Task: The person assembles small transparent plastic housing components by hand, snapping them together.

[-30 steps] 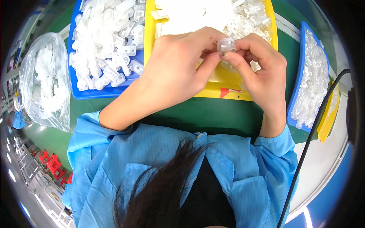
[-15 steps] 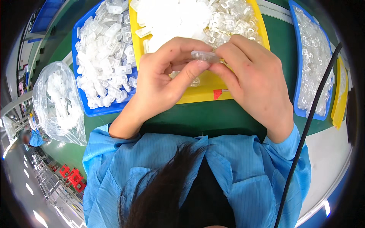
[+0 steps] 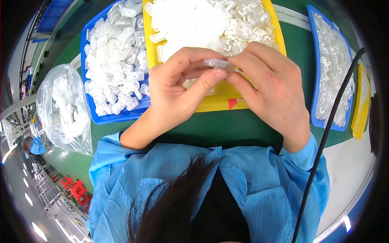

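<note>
A small clear plastic part (image 3: 218,64) is pinched between the thumb and fingers of my left hand (image 3: 178,83). My right hand (image 3: 277,83) closes its thumb and index finger on the right end of the same part. Both hands hover over the near side of a yellow tray (image 3: 221,104), which holds bright white pieces (image 3: 190,24) on its left and clear plastic pieces (image 3: 247,28) on its right. Glare washes out the white pieces. A red tag (image 3: 232,103) sits on the tray's near wall, between my hands.
At the left stands a blue tray (image 3: 115,118) heaped with translucent parts, and beside it a clear plastic bag (image 3: 63,109) of white pieces. Another blue tray (image 3: 318,123) of clear parts lies right, with a yellow tray (image 3: 358,125) beyond. A black cable (image 3: 330,125) crosses the right side.
Both hands stay together on the clear plastic part, which has tilted slightly. The whole view has shifted a little, with the trays appearing slightly lower.
</note>
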`<move>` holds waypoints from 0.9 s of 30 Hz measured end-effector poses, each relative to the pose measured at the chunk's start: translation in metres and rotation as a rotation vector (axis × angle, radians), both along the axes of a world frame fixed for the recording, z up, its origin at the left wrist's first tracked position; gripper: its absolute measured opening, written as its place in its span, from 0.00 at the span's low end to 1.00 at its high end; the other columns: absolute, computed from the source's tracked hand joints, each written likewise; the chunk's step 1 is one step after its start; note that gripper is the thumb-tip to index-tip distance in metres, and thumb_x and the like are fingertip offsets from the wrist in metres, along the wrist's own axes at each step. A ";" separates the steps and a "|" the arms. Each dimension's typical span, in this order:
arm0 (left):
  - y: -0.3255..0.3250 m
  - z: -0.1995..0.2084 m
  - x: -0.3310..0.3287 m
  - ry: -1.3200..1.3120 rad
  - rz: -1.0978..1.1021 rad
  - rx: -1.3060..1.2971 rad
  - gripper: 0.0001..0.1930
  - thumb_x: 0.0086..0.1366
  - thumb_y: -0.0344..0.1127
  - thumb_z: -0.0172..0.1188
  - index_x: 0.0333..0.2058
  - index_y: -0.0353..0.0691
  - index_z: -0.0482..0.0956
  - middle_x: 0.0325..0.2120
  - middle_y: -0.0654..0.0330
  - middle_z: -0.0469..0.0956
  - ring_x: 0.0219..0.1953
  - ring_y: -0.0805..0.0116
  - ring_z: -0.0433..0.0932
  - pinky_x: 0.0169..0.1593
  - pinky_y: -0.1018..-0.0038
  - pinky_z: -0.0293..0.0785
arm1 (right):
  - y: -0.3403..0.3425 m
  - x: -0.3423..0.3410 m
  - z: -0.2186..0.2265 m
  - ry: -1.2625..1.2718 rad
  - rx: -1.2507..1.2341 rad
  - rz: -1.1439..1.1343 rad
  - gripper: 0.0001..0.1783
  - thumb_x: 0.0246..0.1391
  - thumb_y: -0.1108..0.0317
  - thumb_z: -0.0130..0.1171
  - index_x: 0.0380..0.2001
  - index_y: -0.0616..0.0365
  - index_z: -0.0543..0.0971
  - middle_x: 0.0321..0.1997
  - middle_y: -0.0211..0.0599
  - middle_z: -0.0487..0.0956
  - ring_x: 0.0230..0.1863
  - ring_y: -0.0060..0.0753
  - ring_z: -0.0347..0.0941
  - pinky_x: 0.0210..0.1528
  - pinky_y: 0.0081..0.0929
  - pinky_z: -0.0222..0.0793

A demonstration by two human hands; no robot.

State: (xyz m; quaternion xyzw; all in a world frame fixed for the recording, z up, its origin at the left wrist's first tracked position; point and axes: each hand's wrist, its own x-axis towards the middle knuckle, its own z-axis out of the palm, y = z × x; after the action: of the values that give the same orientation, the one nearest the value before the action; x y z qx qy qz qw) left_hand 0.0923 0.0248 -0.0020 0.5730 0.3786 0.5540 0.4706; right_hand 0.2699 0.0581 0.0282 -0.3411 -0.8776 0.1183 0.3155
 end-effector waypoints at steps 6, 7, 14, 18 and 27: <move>-0.003 0.006 -0.010 0.438 0.036 0.275 0.11 0.59 0.23 0.59 0.40 0.26 0.74 0.35 0.51 0.79 0.37 0.69 0.79 0.41 0.78 0.76 | 0.000 0.001 0.002 -0.039 -0.099 0.062 0.08 0.39 0.73 0.63 0.27 0.61 0.76 0.25 0.36 0.73 0.25 0.36 0.72 0.26 0.26 0.67; -0.001 0.009 -0.012 0.580 0.041 0.379 0.10 0.59 0.23 0.59 0.39 0.26 0.74 0.34 0.51 0.79 0.36 0.69 0.79 0.39 0.78 0.76 | 0.000 0.002 0.003 -0.026 -0.149 0.075 0.08 0.39 0.74 0.63 0.27 0.61 0.76 0.26 0.36 0.73 0.26 0.36 0.72 0.27 0.25 0.67; -0.002 0.015 -0.007 0.300 -0.018 0.012 0.12 0.60 0.23 0.57 0.43 0.26 0.72 0.38 0.52 0.78 0.39 0.70 0.78 0.43 0.78 0.74 | 0.000 -0.002 -0.003 0.010 0.016 0.005 0.11 0.37 0.75 0.65 0.29 0.61 0.77 0.28 0.37 0.75 0.28 0.37 0.73 0.29 0.25 0.69; -0.003 0.017 -0.003 0.159 -0.074 -0.114 0.11 0.62 0.22 0.55 0.43 0.26 0.71 0.39 0.52 0.77 0.41 0.70 0.77 0.47 0.78 0.72 | -0.003 -0.004 0.001 0.031 0.047 -0.021 0.11 0.37 0.74 0.65 0.29 0.60 0.78 0.28 0.37 0.75 0.29 0.37 0.73 0.30 0.26 0.70; -0.002 -0.001 -0.003 0.021 -0.060 -0.020 0.08 0.62 0.24 0.55 0.41 0.29 0.74 0.37 0.56 0.78 0.40 0.72 0.78 0.44 0.79 0.74 | -0.001 -0.003 -0.002 0.049 0.057 0.015 0.10 0.38 0.75 0.65 0.28 0.62 0.78 0.30 0.37 0.76 0.30 0.37 0.74 0.32 0.25 0.71</move>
State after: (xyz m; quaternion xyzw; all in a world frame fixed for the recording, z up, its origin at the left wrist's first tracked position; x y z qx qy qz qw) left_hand 0.0893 0.0224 -0.0027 0.5852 0.3716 0.5296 0.4888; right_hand 0.2665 0.0572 0.0267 -0.3223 -0.8752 0.1038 0.3454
